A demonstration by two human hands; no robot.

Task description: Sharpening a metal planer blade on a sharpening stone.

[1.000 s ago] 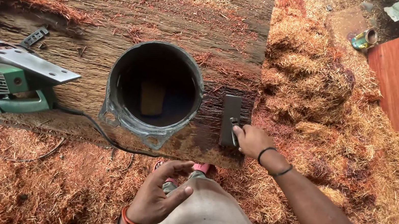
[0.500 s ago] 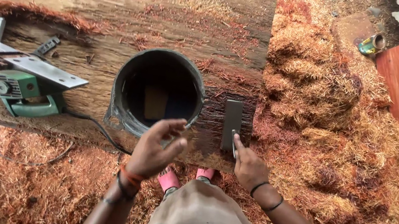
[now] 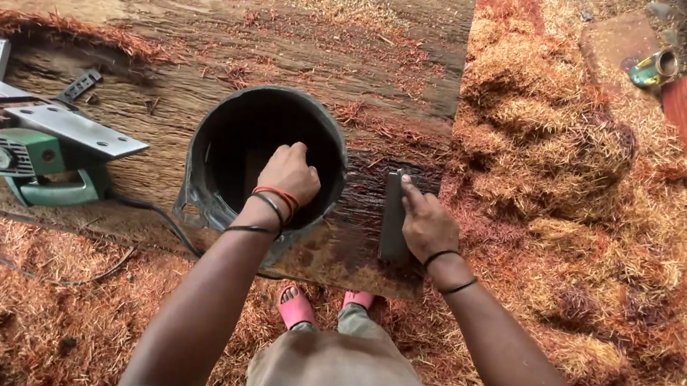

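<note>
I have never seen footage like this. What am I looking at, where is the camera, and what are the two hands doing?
There is no machine here: a person wears a camera on the head, so you look down over their arms and knees. In front lies a big rough wooden slab, surrounded by reddish wood shavings. On the slab stands a dark round bucket. The left hand, closed in a fist, reaches into the bucket; what it grips, if anything, is hidden. The right hand rests its fingers on a flat grey block lying on the wood. At the left lies a green electric planer with its cord. A small tin can sits far right.
</note>
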